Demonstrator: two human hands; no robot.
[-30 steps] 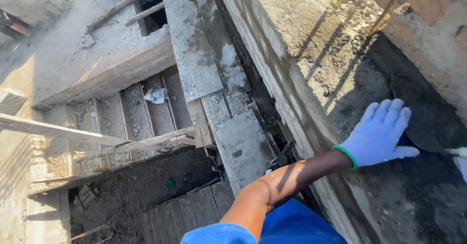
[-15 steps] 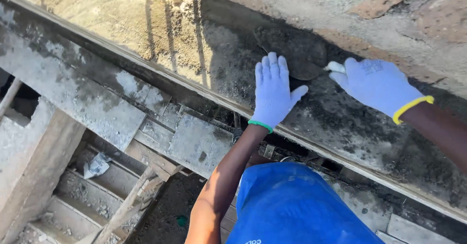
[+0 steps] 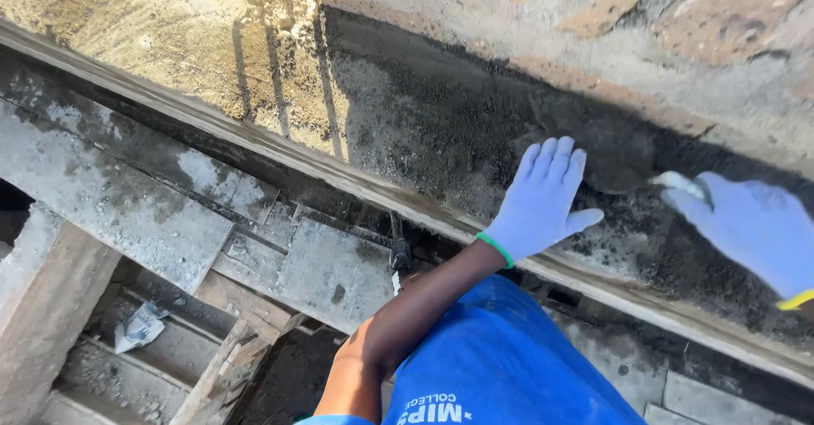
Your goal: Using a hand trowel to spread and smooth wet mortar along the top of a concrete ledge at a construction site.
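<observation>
Gritty wet mortar under gloved left hand

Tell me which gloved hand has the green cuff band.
The left hand, pressed flat with fingers spread on the dark mortar. The right hand has a yellow band and grips a tool handle.

The left hand wears a pale blue glove with a green cuff band, the right hand a matching glove banded yellow, above blue clothing with white lettering.
</observation>
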